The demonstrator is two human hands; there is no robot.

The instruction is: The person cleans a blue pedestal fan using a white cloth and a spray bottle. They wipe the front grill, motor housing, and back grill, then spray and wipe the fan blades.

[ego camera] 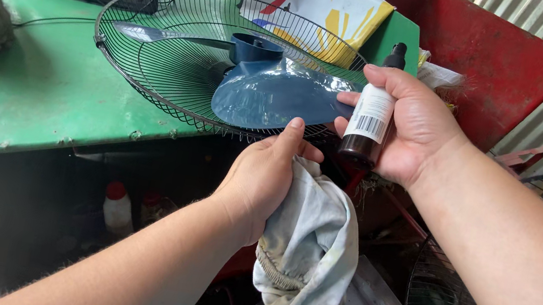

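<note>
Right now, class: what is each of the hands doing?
Left hand: closed on a pale cloth, thumb near the blue fan blade.
Right hand: closed around a dark spray bottle.

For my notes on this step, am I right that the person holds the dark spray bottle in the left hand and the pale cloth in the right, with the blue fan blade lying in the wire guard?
Not quite: the hands are swapped. The head view shows the right hand holding the dark spray bottle and the left hand gripping the pale cloth. The blue fan blade does lie in the wire guard.
</note>
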